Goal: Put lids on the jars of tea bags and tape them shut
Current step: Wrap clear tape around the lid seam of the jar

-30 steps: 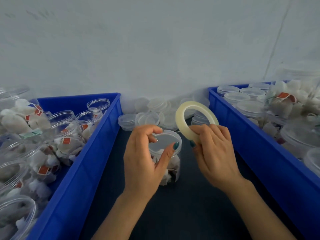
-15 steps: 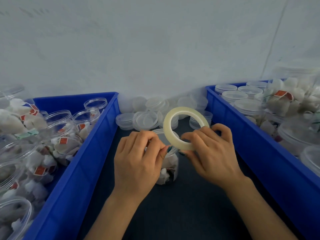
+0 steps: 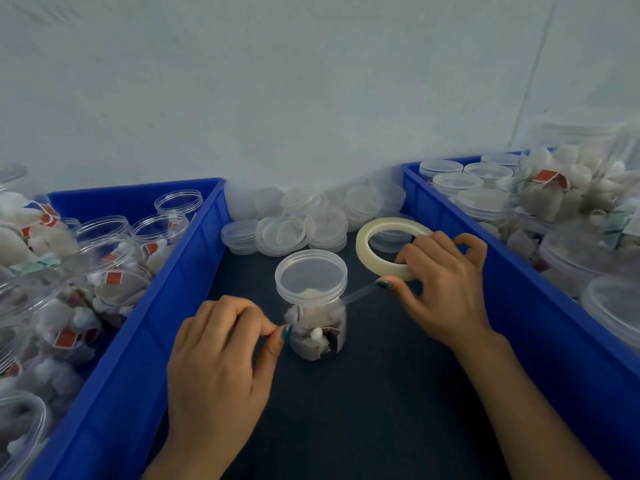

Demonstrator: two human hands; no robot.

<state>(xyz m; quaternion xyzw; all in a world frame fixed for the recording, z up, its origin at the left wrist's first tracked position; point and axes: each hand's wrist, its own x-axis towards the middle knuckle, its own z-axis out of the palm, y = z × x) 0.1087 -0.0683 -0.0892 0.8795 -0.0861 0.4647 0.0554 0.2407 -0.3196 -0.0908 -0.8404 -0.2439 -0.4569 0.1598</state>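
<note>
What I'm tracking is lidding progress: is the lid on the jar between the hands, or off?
On. The translucent lid sits level over the mouth of the upright jar, its skirt covering the rim.

A dark table [image 3: 363,410] runs up to a pale wall. 2 blue plastic bins stand directly on it: the left bin [image 3: 138,341] and the right bin [image 3: 540,323], with a strip of bare surface between them. On that strip 1 clear jar [image 3: 317,327] of tea bags stands upright, capped, apart from both bins. Behind it, against the wall, a heap of loose clear lids [image 3: 311,223] lies on the table, some stacked, some leaning, filling the gap from bin to bin.
</note>
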